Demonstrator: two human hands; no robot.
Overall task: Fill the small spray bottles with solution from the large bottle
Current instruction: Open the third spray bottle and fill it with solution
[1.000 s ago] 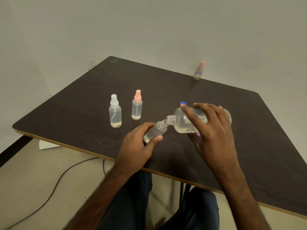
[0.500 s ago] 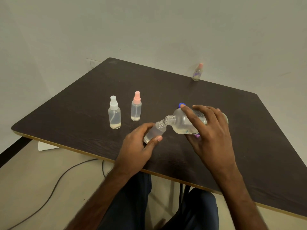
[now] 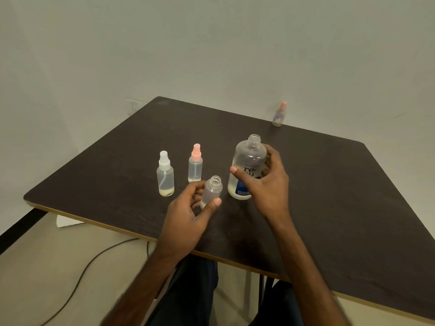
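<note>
At the bottom of the frame are dark trousers (image 3: 195, 290), and a black cable (image 3: 77, 278) lies on the floor at lower left. Two bare forearms reach up from there over the near edge of the dark worktop (image 3: 329, 196).

The left grip (image 3: 186, 217), just below frame centre, is wrapped around a small uncapped bottle (image 3: 213, 191), thumb on its right side and fingers behind it. This bottle stands nearly upright with its mouth open and a little pale liquid at the bottom. I cannot tell whether its base touches the worktop.

Just to its right, the right grip (image 3: 266, 187) clasps the large bottle (image 3: 249, 161), thumb across the printed label and fingers curled behind. The large bottle is upright and capless, with a shallow layer of liquid at its base.

Left of centre and slightly farther back, two capped spray bottles stand side by side but apart: a white-topped bottle (image 3: 165, 177) and a pink-topped bottle (image 3: 195, 165), each with a little liquid in it.

At the worktop's far edge, right of centre, stands another small pink-topped bottle (image 3: 279, 115), well apart from the rest and blurred.
</note>
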